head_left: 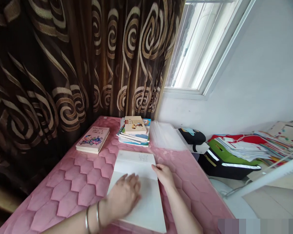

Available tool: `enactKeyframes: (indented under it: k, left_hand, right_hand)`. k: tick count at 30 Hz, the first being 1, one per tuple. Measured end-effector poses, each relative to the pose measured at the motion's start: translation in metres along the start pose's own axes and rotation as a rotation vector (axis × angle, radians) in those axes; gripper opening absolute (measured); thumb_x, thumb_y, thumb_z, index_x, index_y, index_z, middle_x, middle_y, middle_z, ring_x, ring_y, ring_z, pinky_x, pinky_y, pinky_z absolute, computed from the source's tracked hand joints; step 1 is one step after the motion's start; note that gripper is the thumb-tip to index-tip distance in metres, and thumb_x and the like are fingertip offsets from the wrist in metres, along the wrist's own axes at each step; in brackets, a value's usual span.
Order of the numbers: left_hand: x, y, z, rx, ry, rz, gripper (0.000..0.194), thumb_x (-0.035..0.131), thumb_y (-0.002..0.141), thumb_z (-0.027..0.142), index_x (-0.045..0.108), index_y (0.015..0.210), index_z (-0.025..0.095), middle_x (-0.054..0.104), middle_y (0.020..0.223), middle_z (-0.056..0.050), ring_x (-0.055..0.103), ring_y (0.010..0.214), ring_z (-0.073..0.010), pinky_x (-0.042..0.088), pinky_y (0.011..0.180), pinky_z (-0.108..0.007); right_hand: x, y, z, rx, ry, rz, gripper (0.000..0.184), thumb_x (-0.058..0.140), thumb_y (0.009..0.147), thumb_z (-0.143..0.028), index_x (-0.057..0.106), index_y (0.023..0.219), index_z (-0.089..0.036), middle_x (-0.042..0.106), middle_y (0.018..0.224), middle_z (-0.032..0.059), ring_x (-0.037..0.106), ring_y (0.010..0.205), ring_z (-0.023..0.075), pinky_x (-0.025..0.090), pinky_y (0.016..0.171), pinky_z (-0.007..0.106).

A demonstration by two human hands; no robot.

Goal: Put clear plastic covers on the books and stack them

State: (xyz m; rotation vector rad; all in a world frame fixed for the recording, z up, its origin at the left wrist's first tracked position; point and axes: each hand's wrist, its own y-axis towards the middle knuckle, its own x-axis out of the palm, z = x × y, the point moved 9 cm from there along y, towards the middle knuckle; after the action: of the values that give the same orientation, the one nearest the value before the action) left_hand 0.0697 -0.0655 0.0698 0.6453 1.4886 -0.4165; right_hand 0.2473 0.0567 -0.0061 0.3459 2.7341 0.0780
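Nearest, two silver bangles (92,217) circle the left wrist, and the left hand (124,195), a little blurred, lies palm down over the open book (146,201), fingers extended and gripping nothing. The book is white and mostly blank, with a soft shadow beside the hand, a crease across it and small print near the right of its far end. Farther up, the right hand (163,174) pinches the right edge between thumb and curled fingers.

The book sits at the middle of the pink quilted mattress (85,191). Bare quilting stretches widely to its left; to its right is a narrower strip, partly covered by the right forearm, before the mattress edge. Its long axis runs away from the person, the far end leaning slightly left.

Just beyond the far end stands a mixed stack of books (134,135), topped by a small cream one, with clear plastic sheets (167,135) to its right. Two pink-covered books (92,139) lie farther left. Off the right side are a green and black bag (230,159) and piled papers (244,148). Behind hang brown swirl-patterned curtains (127,58), beside a window (195,45).
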Motion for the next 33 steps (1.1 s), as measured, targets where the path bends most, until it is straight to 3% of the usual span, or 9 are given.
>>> enactKeyframes:
  k: [3, 7, 11, 17, 21, 26, 30, 33]
  left_hand:
    - [0.012, 0.022, -0.042, -0.119, -0.055, 0.03, 0.042, 0.038, 0.094, 0.029, 0.046, 0.135, 0.02, 0.041, 0.147, -0.008, 0.033, 0.138, -0.0242, 0.031, 0.111, -0.046]
    - [0.046, 0.033, -0.07, -0.171, -0.128, -0.037, 0.051, 0.033, 0.096, 0.037, 0.031, 0.144, 0.019, 0.031, 0.151, -0.01, 0.028, 0.14, -0.0228, 0.026, 0.114, -0.046]
    - [0.058, 0.032, -0.074, -0.181, -0.212, -0.101, 0.055, 0.028, 0.096, 0.044, 0.028, 0.145, 0.02, 0.027, 0.153, -0.01, 0.025, 0.141, -0.0219, 0.022, 0.115, -0.046]
    - [0.058, 0.034, -0.074, -0.198, -0.253, -0.165, 0.056, 0.024, 0.096, 0.044, 0.026, 0.146, 0.02, 0.023, 0.154, -0.01, 0.022, 0.142, -0.0232, 0.02, 0.114, -0.049]
    - [0.06, 0.044, -0.07, -0.268, -0.159, -0.167, 0.059, 0.028, 0.095, 0.044, 0.036, 0.142, 0.009, 0.028, 0.151, -0.018, 0.027, 0.14, -0.0299, 0.023, 0.112, -0.054]
    - [0.058, 0.066, -0.069, -0.262, -0.098, -0.043, 0.054, 0.03, 0.095, 0.04, 0.045, 0.135, 0.006, 0.034, 0.147, -0.023, 0.03, 0.139, -0.0303, 0.025, 0.112, -0.052]
    - [0.069, 0.071, -0.076, -0.258, -0.179, -0.107, 0.061, 0.028, 0.094, 0.046, 0.031, 0.144, 0.01, 0.03, 0.15, -0.021, 0.025, 0.141, -0.0282, 0.022, 0.112, -0.055]
    - [0.072, 0.071, -0.08, -0.285, -0.186, -0.107, 0.062, 0.026, 0.094, 0.047, 0.032, 0.143, 0.01, 0.027, 0.151, -0.019, 0.022, 0.142, -0.0268, 0.018, 0.114, -0.054]
  right_hand:
    - [0.003, 0.0, 0.003, 0.032, -0.061, -0.026, 0.029, 0.06, 0.065, -0.047, 0.064, 0.055, -0.021, 0.062, 0.052, -0.0008, 0.056, 0.052, 0.0172, 0.038, 0.049, 0.025]
    - [0.002, 0.0, 0.002, 0.035, -0.105, -0.03, 0.026, 0.059, 0.066, -0.045, 0.064, 0.055, -0.022, 0.065, 0.055, -0.0003, 0.059, 0.055, 0.0183, 0.038, 0.051, 0.025]
    - [0.001, -0.002, -0.004, -0.003, -0.22, -0.011, 0.026, 0.058, 0.068, -0.043, 0.06, 0.051, -0.023, 0.063, 0.052, -0.0007, 0.056, 0.052, 0.0175, 0.034, 0.049, 0.025]
    - [0.001, -0.005, -0.011, -0.055, -0.326, 0.032, 0.027, 0.056, 0.07, -0.039, 0.054, 0.048, -0.023, 0.061, 0.05, 0.0002, 0.053, 0.049, 0.0162, 0.03, 0.048, 0.026]
    - [0.003, -0.007, -0.012, -0.064, -0.359, 0.033, 0.024, 0.056, 0.072, -0.037, 0.056, 0.053, -0.023, 0.063, 0.054, 0.0012, 0.057, 0.054, 0.0175, 0.032, 0.051, 0.026]
    - [0.004, -0.007, -0.008, -0.05, -0.381, 0.05, 0.016, 0.056, 0.074, -0.038, 0.061, 0.073, -0.022, 0.067, 0.064, 0.0021, 0.062, 0.064, 0.0198, 0.037, 0.055, 0.027]
    - [0.002, -0.009, -0.011, -0.041, -0.508, 0.063, 0.032, 0.056, 0.077, -0.037, 0.062, 0.103, -0.019, 0.069, 0.082, 0.0054, 0.064, 0.078, 0.0226, 0.042, 0.062, 0.028]
    - [0.006, -0.013, -0.035, -0.151, -0.713, 0.06, 0.032, 0.05, 0.083, -0.03, 0.063, 0.109, -0.017, 0.064, 0.108, 0.0132, 0.06, 0.098, 0.0268, 0.045, 0.078, 0.033]
